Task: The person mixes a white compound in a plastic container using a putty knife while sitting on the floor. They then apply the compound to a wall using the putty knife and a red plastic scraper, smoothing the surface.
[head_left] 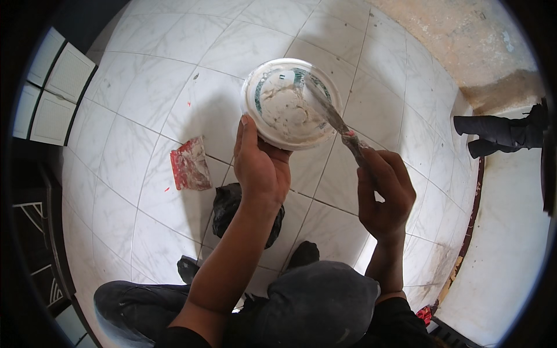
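A round white bucket lid [253, 119] with a green printed ring is held up over the floor, its face smeared with grey-white paste [287, 107]. My left hand [261, 165] is closed on its near left rim, with the thumb along the edge and the fingers underneath. In my right hand [387, 188] is the handle of a putty knife [331, 113], stained with dried paste. The knife's blade lies over the right part of the lid, pointing up and left. Whether the blade presses on the lid is hard to make out.
On the white tiled floor [156, 110] lies a paste-smeared red plastic scraper [191, 165]. A black plastic bag [227, 209] sits below my left forearm, near my feet. White cabinet doors [55, 104] stand at the left, a bare patchy wall [458, 46] at the upper right, and dark cloth [493, 133] hangs at the right.
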Action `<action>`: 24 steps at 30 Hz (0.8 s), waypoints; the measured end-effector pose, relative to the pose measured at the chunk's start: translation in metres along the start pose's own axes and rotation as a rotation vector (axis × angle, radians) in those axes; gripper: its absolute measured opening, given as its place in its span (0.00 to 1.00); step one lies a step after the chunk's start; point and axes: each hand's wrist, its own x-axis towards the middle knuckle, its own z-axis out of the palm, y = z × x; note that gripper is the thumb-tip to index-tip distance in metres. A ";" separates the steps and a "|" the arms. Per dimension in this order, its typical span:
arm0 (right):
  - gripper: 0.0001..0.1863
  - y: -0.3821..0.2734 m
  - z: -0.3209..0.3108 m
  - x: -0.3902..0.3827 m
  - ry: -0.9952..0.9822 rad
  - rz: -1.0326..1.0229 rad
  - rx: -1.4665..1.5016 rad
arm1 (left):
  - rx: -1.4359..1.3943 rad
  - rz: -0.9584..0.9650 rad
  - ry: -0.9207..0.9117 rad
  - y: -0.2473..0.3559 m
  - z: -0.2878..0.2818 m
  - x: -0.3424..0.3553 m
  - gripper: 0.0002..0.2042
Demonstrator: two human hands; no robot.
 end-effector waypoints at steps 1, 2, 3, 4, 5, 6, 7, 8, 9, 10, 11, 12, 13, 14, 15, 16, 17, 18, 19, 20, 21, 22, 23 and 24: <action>0.18 0.000 -0.002 -0.001 0.029 0.007 -0.007 | 0.000 0.008 -0.006 0.000 0.002 0.000 0.23; 0.18 0.003 -0.004 -0.002 0.068 0.064 0.021 | 0.000 0.014 -0.008 0.000 0.004 0.000 0.23; 0.17 0.007 -0.006 -0.003 0.106 0.121 0.050 | 0.000 0.021 -0.009 0.000 0.005 -0.001 0.23; 0.17 0.012 -0.007 -0.004 0.145 0.178 0.078 | 0.004 0.028 -0.002 -0.001 0.004 -0.002 0.23; 0.13 0.022 0.000 -0.007 0.293 0.184 0.149 | 0.010 0.036 0.004 -0.001 0.005 -0.002 0.23; 0.13 0.027 -0.003 -0.009 0.258 0.296 0.242 | 0.016 0.045 0.010 -0.002 0.005 -0.003 0.23; 0.12 0.030 -0.005 -0.010 0.222 0.408 0.336 | 0.022 0.045 0.015 -0.001 0.004 -0.002 0.23; 0.12 0.031 -0.006 -0.011 0.187 0.522 0.425 | 0.028 0.040 0.018 -0.001 0.003 -0.002 0.23; 0.12 0.035 -0.005 -0.010 0.153 0.650 0.489 | 0.033 0.036 0.021 0.000 0.002 -0.001 0.23; 0.13 0.041 -0.004 -0.011 0.144 0.712 0.581 | 0.053 0.008 0.017 0.001 0.001 0.000 0.23; 0.13 0.048 -0.003 -0.011 0.133 0.774 0.674 | 0.074 -0.018 0.015 0.001 0.000 0.001 0.23; 0.14 0.053 -0.002 -0.010 0.120 0.836 0.768 | 0.094 -0.043 0.012 0.001 0.000 0.002 0.24; 0.14 0.057 -0.002 -0.007 0.105 0.868 0.798 | 0.117 -0.072 0.005 0.001 0.001 0.002 0.24; 0.15 0.063 0.002 -0.006 0.095 0.842 0.845 | 0.141 -0.101 -0.004 0.002 0.002 0.002 0.24; 0.15 0.072 0.007 -0.007 0.085 0.815 0.891 | 0.165 -0.131 -0.014 0.001 0.003 0.002 0.23; 0.15 0.078 0.009 -0.008 0.076 0.786 0.937 | 0.168 -0.150 -0.016 0.000 0.004 0.001 0.22; 0.15 0.081 0.007 -0.007 0.039 0.742 0.901 | 0.171 -0.164 -0.016 0.000 0.004 0.001 0.21; 0.14 0.085 0.003 -0.008 0.003 0.697 0.864 | 0.174 -0.180 -0.017 0.000 0.003 0.001 0.20; 0.14 0.087 0.001 -0.008 -0.031 0.651 0.826 | 0.184 -0.173 -0.023 0.000 0.003 0.001 0.19; 0.15 0.076 0.003 -0.008 -0.024 0.574 0.678 | 0.200 -0.164 -0.028 0.000 0.001 0.002 0.19; 0.15 0.052 0.002 -0.006 -0.021 0.496 0.527 | 0.210 -0.157 -0.028 -0.001 0.000 0.002 0.19; 0.17 0.034 0.002 -0.004 -0.013 0.417 0.373 | 0.212 -0.156 -0.015 -0.001 0.001 0.002 0.19; 0.20 0.028 0.004 -0.002 -0.071 0.106 0.207 | 0.215 -0.150 0.000 0.000 0.002 0.001 0.19; 0.23 0.013 0.006 -0.008 -0.111 0.094 0.060 | 0.216 -0.150 0.008 -0.001 0.003 0.001 0.19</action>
